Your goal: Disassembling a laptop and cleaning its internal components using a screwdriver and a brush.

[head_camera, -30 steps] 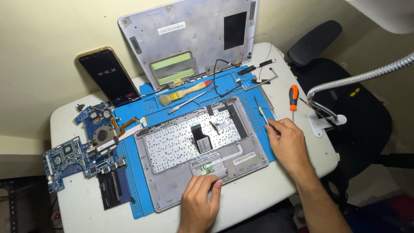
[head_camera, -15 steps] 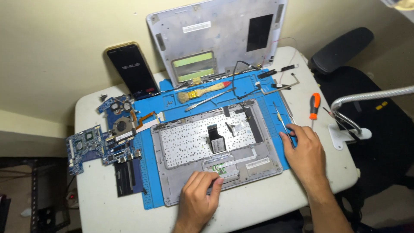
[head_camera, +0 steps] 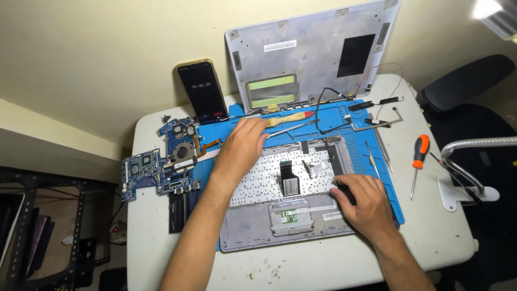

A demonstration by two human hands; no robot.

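White table (head_camera: 301,269) centre frame holds a blue mat (head_camera: 388,178); left hand (head_camera: 242,148) lies open, fingers apart, on the laptop chassis (head_camera: 253,226); right hand (head_camera: 363,202) rests flat, empty, lower right.

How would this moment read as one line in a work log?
left hand: reaching at brush | right hand: resting on laptop base | blue mat underneath | screwdriver lying aside
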